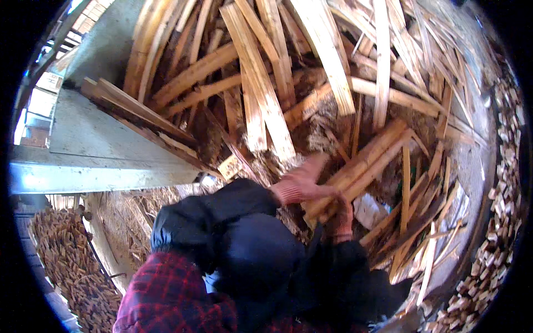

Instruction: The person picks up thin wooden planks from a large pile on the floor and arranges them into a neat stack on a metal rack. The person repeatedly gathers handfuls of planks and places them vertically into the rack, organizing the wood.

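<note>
My left hand (302, 180), in a pinkish-orange knit glove, reaches in from the left to the near end of some long split timber slabs (369, 161). Its thumb and fingers are spread apart, and the fingers touch the side of the wood. My right hand (343, 215), gloved alike, is closed round the same near end from the right; its fingertips are partly hidden. The slabs lie side by side, slanting away to the upper right. Just right of my right hand sits a whitish block-like thing (369, 211).
A big heap of split boards (261, 94) fills the far side. To the left stands a grey metal sheet and beam (111, 172), with loose boards (150, 119) lying across it. Stacked cut wood pieces (75, 261) are at the lower left, and more (502, 222) along the right rim.
</note>
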`<state>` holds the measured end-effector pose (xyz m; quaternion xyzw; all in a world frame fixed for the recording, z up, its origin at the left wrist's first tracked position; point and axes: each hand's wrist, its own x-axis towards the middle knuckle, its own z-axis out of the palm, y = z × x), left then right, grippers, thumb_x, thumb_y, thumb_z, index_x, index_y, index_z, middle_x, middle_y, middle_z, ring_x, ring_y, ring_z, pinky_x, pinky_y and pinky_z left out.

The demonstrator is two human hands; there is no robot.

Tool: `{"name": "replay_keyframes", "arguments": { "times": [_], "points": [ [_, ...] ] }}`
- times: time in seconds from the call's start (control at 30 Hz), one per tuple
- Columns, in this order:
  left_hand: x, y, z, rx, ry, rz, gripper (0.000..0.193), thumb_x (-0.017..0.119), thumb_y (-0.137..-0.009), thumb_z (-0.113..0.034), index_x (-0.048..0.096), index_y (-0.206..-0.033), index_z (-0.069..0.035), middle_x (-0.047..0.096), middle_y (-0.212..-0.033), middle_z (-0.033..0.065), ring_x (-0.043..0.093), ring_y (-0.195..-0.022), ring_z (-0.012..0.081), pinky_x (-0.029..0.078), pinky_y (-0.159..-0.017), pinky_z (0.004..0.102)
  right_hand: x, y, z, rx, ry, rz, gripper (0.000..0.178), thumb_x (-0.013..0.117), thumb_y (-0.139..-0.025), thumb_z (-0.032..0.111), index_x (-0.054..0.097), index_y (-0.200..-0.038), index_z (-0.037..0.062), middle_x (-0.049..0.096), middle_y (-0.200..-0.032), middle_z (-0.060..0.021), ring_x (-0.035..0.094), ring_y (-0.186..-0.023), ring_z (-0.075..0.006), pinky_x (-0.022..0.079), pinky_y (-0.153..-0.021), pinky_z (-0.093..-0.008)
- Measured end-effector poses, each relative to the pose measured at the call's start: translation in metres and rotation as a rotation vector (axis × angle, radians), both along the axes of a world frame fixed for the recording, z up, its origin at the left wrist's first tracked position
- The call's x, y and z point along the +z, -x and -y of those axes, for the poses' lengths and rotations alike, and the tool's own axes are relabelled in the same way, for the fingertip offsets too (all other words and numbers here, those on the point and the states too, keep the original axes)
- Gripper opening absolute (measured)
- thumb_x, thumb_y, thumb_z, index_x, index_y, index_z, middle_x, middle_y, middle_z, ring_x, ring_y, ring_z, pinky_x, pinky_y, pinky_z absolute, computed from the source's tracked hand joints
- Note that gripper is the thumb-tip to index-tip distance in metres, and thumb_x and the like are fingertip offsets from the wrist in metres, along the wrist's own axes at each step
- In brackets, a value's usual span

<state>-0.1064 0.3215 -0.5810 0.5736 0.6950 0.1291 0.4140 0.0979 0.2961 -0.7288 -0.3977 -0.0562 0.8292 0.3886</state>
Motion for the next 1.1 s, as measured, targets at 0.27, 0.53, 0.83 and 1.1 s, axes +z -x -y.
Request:
{"name": "replay_keyframes", "arguments": {
  "times": [0.27, 0.53, 0.83, 1.1],
  "points": [
    [-0.02, 0.168, -0.077, 0.902, -0.317, 0.006, 0.095, 0.082, -0.066, -0.048, 0.042, -0.128, 0.012, 0.063, -0.11, 0.0246, 0.064, -0.097, 0.0309, 0.051, -0.085, 0.0375, 0.011, -0.006, -0.011, -0.079, -0.101, 0.097, 0.046, 0.065, -0.086, 0.029, 0.053, -0.122, 0.0026, 0.062, -0.109, -0.0093, 0.06, -0.102, -0.0245, 0.048, -0.091, -0.0384],
    [-0.017, 0.102, -0.025, 0.923, -0.411, 0.81, 0.061, 0.08, -0.074, -0.018, 0.051, -0.122, 0.006, 0.066, -0.109, 0.0123, 0.063, -0.101, 0.0222, 0.049, -0.092, 0.0349, 0.031, -0.014, -0.032, -0.004, -0.064, 0.097, 0.044, 0.065, -0.086, 0.029, 0.055, -0.12, 0.002, 0.063, -0.105, -0.008, 0.061, -0.097, -0.0228, 0.05, -0.085, -0.0367],
    [-0.043, 0.027, 0.065, 0.6, -0.025, 0.266, 0.066, 0.085, -0.065, -0.035, 0.057, -0.113, 0.002, 0.067, -0.099, 0.0127, 0.064, -0.092, 0.0217, 0.052, -0.079, 0.0346, 0.026, -0.005, -0.009, 0.08, -0.087, 0.332, 0.043, 0.062, -0.088, 0.034, 0.057, -0.117, 0.0022, 0.063, -0.097, -0.0059, 0.063, -0.079, -0.0206, 0.052, -0.072, -0.0333],
    [-0.01, -0.014, -0.034, -0.023, 0.024, 0.116, 0.085, 0.074, -0.069, -0.051, 0.048, -0.133, -0.002, 0.056, -0.124, 0.0234, 0.056, -0.116, 0.033, 0.044, -0.097, 0.0392, 0.063, -0.025, -0.047, 0.45, -0.297, 0.839, 0.054, 0.06, -0.089, 0.047, 0.062, -0.11, -0.0022, 0.068, -0.099, -0.0155, 0.066, -0.09, -0.0296, 0.052, -0.077, -0.0412]
  ]
}}
